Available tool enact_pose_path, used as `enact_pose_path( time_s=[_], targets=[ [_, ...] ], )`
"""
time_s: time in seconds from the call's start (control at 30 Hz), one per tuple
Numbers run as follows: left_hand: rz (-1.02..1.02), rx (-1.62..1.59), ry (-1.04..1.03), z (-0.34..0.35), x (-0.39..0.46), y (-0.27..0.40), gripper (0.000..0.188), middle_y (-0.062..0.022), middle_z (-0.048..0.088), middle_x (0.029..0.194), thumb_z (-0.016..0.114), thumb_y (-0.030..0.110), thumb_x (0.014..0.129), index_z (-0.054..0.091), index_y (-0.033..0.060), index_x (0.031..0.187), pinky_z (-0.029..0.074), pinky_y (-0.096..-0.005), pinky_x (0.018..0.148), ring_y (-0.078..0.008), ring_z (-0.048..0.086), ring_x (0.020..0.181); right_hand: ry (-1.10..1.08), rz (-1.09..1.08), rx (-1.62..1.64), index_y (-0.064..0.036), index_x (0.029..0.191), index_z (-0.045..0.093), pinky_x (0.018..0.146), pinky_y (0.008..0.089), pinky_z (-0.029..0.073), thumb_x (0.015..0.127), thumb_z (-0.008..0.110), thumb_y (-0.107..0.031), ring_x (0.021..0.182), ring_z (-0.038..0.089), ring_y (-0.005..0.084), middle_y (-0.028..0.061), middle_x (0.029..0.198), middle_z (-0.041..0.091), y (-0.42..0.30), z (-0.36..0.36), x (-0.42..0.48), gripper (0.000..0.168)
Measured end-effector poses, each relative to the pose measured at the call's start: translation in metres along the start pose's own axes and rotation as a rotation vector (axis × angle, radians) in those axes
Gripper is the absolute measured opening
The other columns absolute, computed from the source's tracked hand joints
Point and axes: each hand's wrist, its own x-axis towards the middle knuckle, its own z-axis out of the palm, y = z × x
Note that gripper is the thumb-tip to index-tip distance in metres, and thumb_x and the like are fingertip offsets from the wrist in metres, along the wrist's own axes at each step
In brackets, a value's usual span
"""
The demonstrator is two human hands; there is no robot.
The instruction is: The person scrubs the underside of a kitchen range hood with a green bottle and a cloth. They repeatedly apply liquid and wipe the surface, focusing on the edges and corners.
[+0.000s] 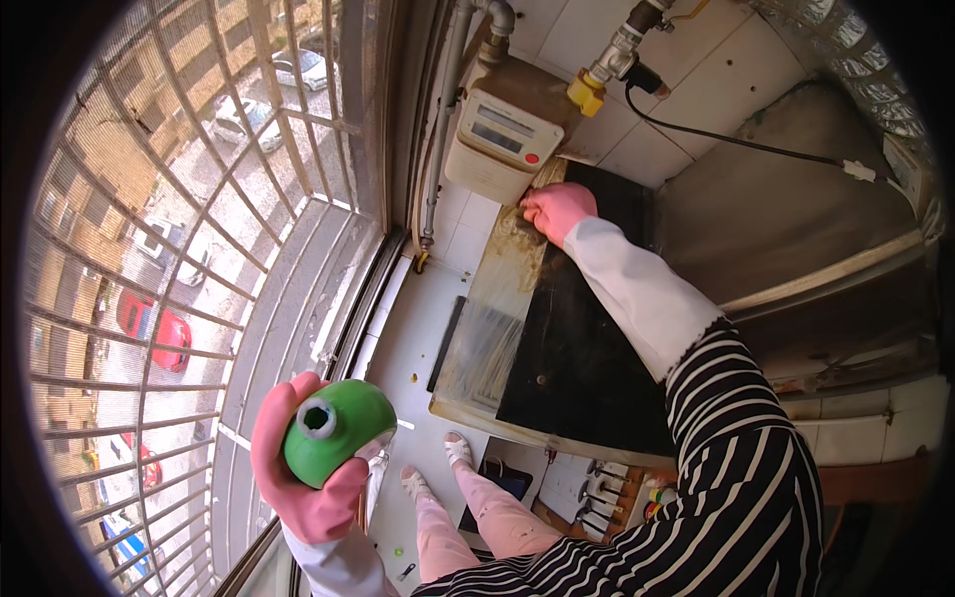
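My left hand [306,463], in a pink rubber glove, grips an uncapped green bottle [351,425] near the window, its round mouth towards the camera. My right hand [559,211], gloved likewise, is closed at the wall end of a cabinet or range hood surface, just below the gas meter [503,134]; its fingertips seem to press a small dark thing that I cannot make out. Under and beside that hand, a metal strip [485,328] is smeared with yellowish-brown grime and whitish streaks. A black panel [589,343] lies alongside the strip.
A barred window [179,254] is at the left, with parked cars outside. Grey pipes [440,142] run beside the meter. A yellow gas valve [587,91] and a black cable [731,138] are on the tiled wall. Several utensils [600,496] hang below.
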Motion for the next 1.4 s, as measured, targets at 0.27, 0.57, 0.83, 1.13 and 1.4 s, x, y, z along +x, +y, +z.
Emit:
enact_pose_path(
  time_s=[0.27, 0.57, 0.83, 1.13, 1.4],
  targets=[
    [-0.007, 0.071, 0.036, -0.013, -0.007, -0.005, 0.087, -0.0203, 0.053, 0.136, 0.080, 0.038, 0.077, 0.041, -0.0013, 0.144, 0.046, -0.0425, 0.100, -0.0293, 0.055, 0.120, 0.103, 0.061, -1.217, -0.017, 0.095, 0.075, 0.072, 0.0389, 0.055, 0.086, 0.061, -0.033, 0.095, 0.068, 0.0300, 0.0062, 0.096, 0.073, -0.056, -0.039, 0.047, 0.023],
    [0.002, 0.113, 0.013, -0.004, -0.003, -0.019, 0.087, -0.0204, 0.053, 0.136, 0.080, 0.039, 0.077, 0.041, -0.0013, 0.144, 0.046, -0.0426, 0.101, -0.0295, 0.055, 0.120, 0.057, 0.006, -1.210, -0.020, 0.102, 0.073, 0.081, 0.0413, 0.055, 0.091, 0.056, -0.038, 0.103, 0.066, 0.0274, 0.0051, 0.110, 0.070, -0.054, -0.035, 0.061, 0.027],
    [-0.034, 0.007, 0.053, -0.017, -0.008, -0.009, 0.088, -0.0212, 0.051, 0.139, 0.080, 0.037, 0.077, 0.040, -0.0010, 0.145, 0.045, -0.0429, 0.102, -0.0298, 0.054, 0.123, 0.121, 0.101, -1.135, -0.008, 0.095, 0.072, 0.072, 0.0390, 0.052, 0.084, 0.060, -0.022, 0.093, 0.067, 0.0272, 0.0132, 0.104, 0.071, 0.010, -0.049, 0.067, 0.021],
    [0.044, -0.032, 0.079, -0.026, -0.010, 0.004, 0.076, -0.0195, 0.056, 0.133, 0.075, 0.016, 0.072, 0.046, 0.0001, 0.141, 0.049, -0.0425, 0.097, -0.0312, 0.059, 0.115, 0.410, 0.291, 0.744, 0.009, 0.069, 0.063, 0.048, 0.0336, 0.043, 0.082, 0.063, -0.009, 0.052, 0.055, 0.0177, 0.0118, 0.063, 0.062, -0.085, 0.065, -0.041, 0.021],
    [0.023, -0.007, 0.069, -0.043, -0.021, 0.011, 0.084, -0.0205, 0.053, 0.137, 0.080, 0.031, 0.076, 0.041, -0.0014, 0.144, 0.046, -0.0439, 0.101, -0.0307, 0.055, 0.122, 0.486, 0.382, 0.804, 0.004, 0.082, 0.061, 0.051, 0.0306, 0.046, 0.082, 0.069, 0.004, 0.059, 0.059, 0.0195, 0.0131, 0.073, 0.064, -0.071, 0.044, -0.016, 0.008]
  ],
)
